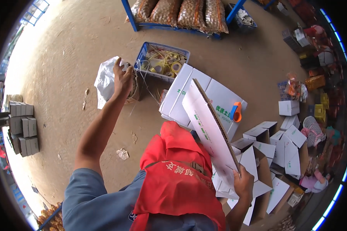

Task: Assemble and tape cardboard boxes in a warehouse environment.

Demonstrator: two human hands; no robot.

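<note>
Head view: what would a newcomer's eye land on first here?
Likely the red vest at lower centre, then the flattened white carton that the right hand holds up by its lower end. Farther off, the left hand reaches to a white plastic bag beside a blue crate of yellow tape rolls on the dirt floor.

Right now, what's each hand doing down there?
Left hand reaching by white bag. Right hand gripping flat carton. Blue crate beyond.

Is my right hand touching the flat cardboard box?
Touching. The head view shows the right hand gripping the lower edge of the flat cardboard box, fingers wrapped over it, holding it tilted up on edge.
</note>
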